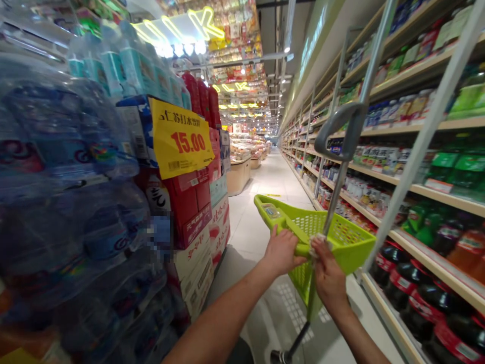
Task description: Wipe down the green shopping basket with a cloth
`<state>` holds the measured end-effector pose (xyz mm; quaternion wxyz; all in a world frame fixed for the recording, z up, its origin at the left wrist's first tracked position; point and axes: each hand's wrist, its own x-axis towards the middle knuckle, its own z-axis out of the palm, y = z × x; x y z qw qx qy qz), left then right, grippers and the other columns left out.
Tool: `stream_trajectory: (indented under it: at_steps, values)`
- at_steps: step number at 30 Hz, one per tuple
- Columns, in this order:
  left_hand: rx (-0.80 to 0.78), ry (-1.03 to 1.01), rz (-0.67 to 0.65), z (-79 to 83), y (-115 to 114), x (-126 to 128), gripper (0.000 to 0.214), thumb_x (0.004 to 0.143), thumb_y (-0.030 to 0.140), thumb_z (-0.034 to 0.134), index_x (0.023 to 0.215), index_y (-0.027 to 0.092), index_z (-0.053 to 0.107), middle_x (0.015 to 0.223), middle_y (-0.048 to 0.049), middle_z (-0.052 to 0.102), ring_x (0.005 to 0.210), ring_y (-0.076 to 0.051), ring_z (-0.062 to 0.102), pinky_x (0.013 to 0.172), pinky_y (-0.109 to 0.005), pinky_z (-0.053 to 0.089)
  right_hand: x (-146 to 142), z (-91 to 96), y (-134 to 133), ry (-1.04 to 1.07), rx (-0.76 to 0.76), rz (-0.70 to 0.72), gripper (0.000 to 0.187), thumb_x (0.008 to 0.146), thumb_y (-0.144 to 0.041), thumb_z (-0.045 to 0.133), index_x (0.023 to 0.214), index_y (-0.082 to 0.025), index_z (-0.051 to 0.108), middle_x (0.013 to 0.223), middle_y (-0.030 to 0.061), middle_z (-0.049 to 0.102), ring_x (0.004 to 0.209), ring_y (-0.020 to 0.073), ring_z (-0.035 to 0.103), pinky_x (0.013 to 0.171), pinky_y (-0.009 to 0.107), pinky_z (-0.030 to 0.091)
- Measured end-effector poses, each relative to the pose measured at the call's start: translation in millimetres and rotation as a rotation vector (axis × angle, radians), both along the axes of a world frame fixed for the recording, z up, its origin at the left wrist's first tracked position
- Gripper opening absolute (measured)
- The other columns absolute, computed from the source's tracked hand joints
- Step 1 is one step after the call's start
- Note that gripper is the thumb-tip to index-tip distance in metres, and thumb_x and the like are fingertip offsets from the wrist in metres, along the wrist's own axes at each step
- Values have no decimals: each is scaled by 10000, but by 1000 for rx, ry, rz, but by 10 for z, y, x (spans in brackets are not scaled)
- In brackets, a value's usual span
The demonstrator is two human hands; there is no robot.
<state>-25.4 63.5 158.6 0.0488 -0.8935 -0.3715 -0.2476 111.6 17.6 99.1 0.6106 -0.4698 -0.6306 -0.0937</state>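
Observation:
A lime-green plastic shopping basket (341, 237) rolls ahead of me in a supermarket aisle, with a tall grey pull handle (343, 131) rising from it. My left hand (280, 252) grips the basket's near rim, fingers curled over the edge. My right hand (329, 273) is closed just beside it at the base of the handle rod, pressing a small white crumpled thing (316, 243) against the rim. The basket's inside looks bare apart from a label at its far end.
Shrink-wrapped water bottle packs (64, 202) and red cartons (191, 207) with a yellow 15.00 price sign (181, 137) are stacked close on my left. Shelves of bottled drinks (417, 192) line the right. The tiled aisle floor (265, 192) runs ahead toward display tables (238, 174).

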Motion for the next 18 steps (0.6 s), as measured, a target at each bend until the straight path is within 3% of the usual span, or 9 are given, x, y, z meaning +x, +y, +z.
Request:
stream_trajectory:
  at_steps: [5, 7, 10, 13, 16, 18]
  values:
    - [23, -38, 9, -62, -140, 216, 317, 692, 397, 612, 893, 161, 546, 925, -66, 589, 965, -240, 497, 975, -428, 302, 53, 266, -118, 90, -153, 38, 354, 788, -192, 389, 1090, -175, 572, 1113, 78, 615, 1040, 189, 566, 923, 392, 445]
    - [10, -31, -70, -69, -156, 211, 335, 700, 369, 599, 951, 155, 543, 951, -71, 596, 979, -233, 502, 985, -416, 299, 126, 333, -173, 60, -170, 58, 388, 764, -169, 380, 1104, -186, 565, 1111, 63, 617, 1032, 177, 570, 925, 371, 444]
    - [-9, -11, -201, -51, -77, 85, 497, 706, 414, 587, 1124, 167, 480, 1162, -91, 548, 1127, -247, 441, 1042, -471, 201, 320, 340, -205, 23, -179, -44, 417, 710, -152, 368, 1062, -181, 590, 1071, 58, 636, 1001, 185, 585, 896, 369, 462]
    - [0, -28, -161, -57, 12, -15, 600, 702, 419, 591, 1216, 163, 417, 1305, -107, 451, 1249, -269, 319, 1057, -513, 137, 420, 320, -224, 51, -206, -149, 415, 694, -146, 348, 1012, -177, 613, 1016, 57, 656, 954, 186, 605, 861, 365, 485]
    - [-13, -67, -122, -88, -7, 18, 567, 698, 354, 595, 1201, 139, 444, 1262, -119, 495, 1252, -271, 322, 1058, -498, 167, 264, 359, -253, 22, -180, -131, 436, 688, -122, 346, 1028, -182, 613, 1059, 55, 638, 1003, 172, 581, 911, 359, 456]
    - [-49, -111, -169, -77, -58, 65, 563, 681, 310, 602, 1202, 160, 451, 1245, -109, 511, 1242, -276, 340, 1054, -505, 183, 75, 395, -247, -15, -150, -80, 461, 687, -106, 346, 1064, -181, 601, 1106, 57, 614, 1048, 168, 554, 945, 367, 431]
